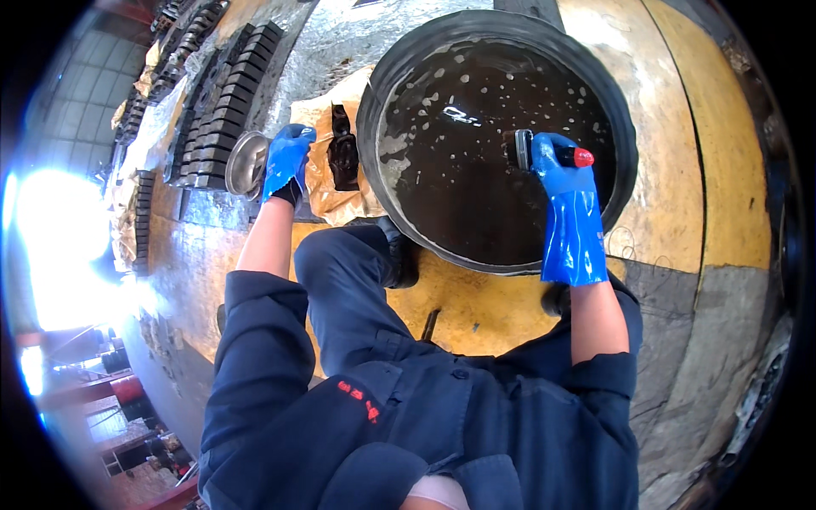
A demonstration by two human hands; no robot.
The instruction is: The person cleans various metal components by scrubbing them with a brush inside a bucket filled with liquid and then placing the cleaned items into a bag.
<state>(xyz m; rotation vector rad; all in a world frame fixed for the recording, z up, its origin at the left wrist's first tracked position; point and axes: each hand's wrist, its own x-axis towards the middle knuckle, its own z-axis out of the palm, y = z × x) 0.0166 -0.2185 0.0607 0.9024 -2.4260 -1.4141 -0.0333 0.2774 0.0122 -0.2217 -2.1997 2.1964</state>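
My right hand [561,170], in a long blue rubber glove, is closed around a brush [520,150]. The brush has a red-ended handle, a metal band and dark bristles. It is over the right part of a large round black tub [626,127]. Dark liquid [476,195] with pale bubbles fills much of the tub. My left hand [289,157], in a blue glove, is closed at the side of a round, hollow metal part [246,165] left of the tub. A dark, wet-looking part [342,153] lies on brown paper [327,200] between that hand and the tub.
Rows of dark ribbed metal blocks [225,110] stand at the far left, beside crumpled plastic and paper. A worn yellow and grey floor [663,187] surrounds the tub. My legs [348,263] are bent close to its near rim. Bright light comes from the left.
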